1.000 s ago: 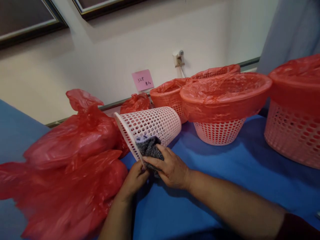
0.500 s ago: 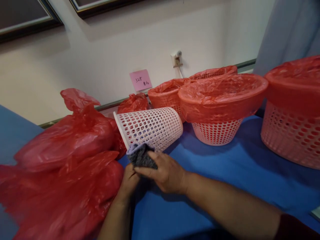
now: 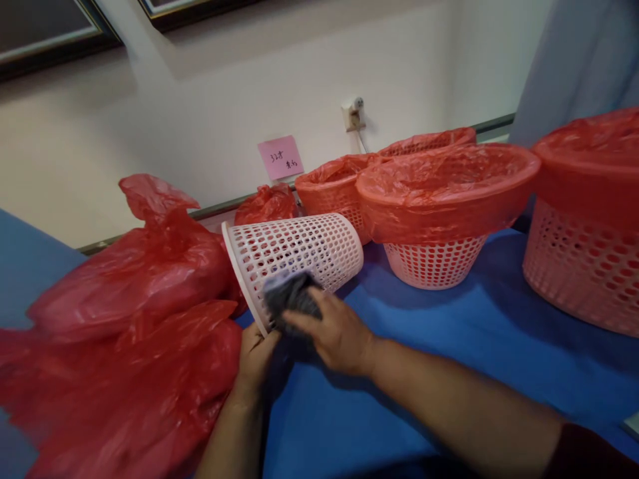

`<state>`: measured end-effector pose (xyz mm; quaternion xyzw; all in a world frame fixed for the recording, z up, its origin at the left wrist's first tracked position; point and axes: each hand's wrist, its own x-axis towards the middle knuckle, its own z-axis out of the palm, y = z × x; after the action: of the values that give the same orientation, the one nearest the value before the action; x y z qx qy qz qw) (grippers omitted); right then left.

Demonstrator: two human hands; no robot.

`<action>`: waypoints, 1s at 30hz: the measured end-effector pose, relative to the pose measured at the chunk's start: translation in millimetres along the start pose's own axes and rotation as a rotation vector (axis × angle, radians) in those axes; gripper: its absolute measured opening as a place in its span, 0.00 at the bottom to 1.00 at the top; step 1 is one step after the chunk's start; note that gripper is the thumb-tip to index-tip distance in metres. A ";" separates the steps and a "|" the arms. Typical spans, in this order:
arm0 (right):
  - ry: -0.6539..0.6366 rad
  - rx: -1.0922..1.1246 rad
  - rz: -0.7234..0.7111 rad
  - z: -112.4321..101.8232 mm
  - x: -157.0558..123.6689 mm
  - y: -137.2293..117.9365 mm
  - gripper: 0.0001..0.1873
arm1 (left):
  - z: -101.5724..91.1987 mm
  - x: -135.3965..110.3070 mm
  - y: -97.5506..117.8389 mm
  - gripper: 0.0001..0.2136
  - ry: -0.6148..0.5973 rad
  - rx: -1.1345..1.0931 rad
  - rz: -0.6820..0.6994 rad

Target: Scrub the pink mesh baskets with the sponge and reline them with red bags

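Note:
A white perforated plastic wastebasket (image 3: 304, 246) lies tipped on its side, its rim toward the left and its base toward the right. My left hand (image 3: 256, 352) grips the near part of that rim; some of its fingers are hidden. In my right hand (image 3: 332, 329) is a bunched dark grey cloth (image 3: 292, 299), pressed against the basket's side just behind the rim. The cloth is slightly blurred.
Several baskets with red liners, including a white one (image 3: 434, 263) and a larger one (image 3: 584, 266), stand on the blue-covered table (image 3: 399, 406). Filled red plastic bags (image 3: 134, 286) crowd the left side. A pink note (image 3: 280, 158) and a socket (image 3: 353, 118) are on the wall.
My right hand and the cloth have shifted up and slightly right, from the rim onto the basket's side. The basket has turned slightly, and my left hand now shows more at the rim.

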<state>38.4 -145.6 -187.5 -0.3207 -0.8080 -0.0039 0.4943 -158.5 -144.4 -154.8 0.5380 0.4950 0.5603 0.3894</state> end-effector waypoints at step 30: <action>0.256 -0.026 0.449 -18.6 8.2 30.7 0.35 | 3.3 5.3 14.5 0.22 -0.276 0.203 -0.051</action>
<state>66.8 -123.1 -181.0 -0.4953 -0.6473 0.0548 0.5767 -154.5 -141.8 -139.8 0.6335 0.5045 0.4181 0.4114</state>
